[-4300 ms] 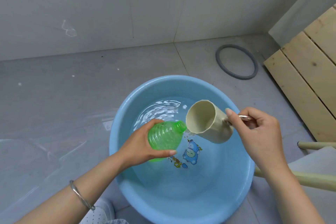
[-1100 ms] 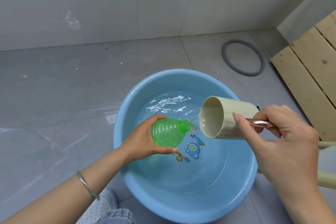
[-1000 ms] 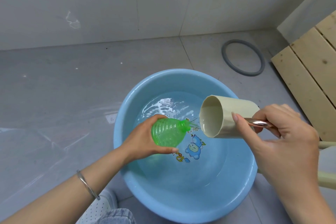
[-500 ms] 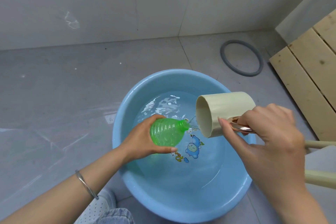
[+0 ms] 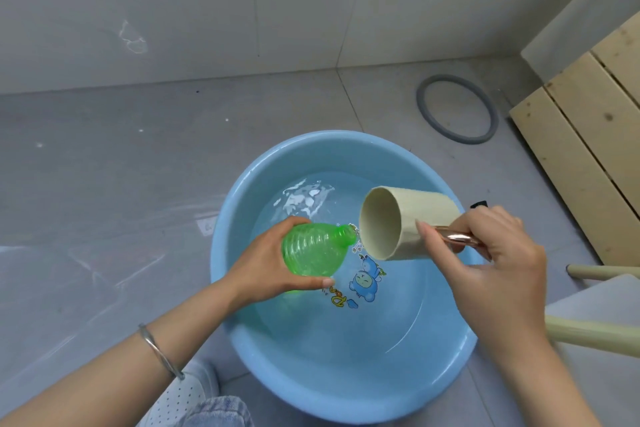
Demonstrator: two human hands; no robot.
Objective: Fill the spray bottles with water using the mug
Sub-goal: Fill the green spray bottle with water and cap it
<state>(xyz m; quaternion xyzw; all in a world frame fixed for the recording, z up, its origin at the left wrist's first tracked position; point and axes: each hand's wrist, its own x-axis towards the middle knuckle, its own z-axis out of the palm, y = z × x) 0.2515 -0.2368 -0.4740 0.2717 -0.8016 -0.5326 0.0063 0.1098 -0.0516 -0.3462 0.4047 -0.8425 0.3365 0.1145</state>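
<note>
1. Now my right hand (image 5: 491,253), gripping the handle (image 5: 453,237), has tipped the mug (image 5: 408,222) level; it looks drained.
2. My left hand (image 5: 263,267) grips the bottle (image 5: 311,250) over the basin (image 5: 346,402), neck toward three o'clock, at the mug's lip.
3. Probably time to rescoop.

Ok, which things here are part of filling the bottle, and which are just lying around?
In use: green spray bottle, gripped by the left hand; beige mug, tipped at its mouth, held by the right hand; blue basin of water.
Lying about: grey ring on the floor; wooden slats; pale poles at right.
</note>
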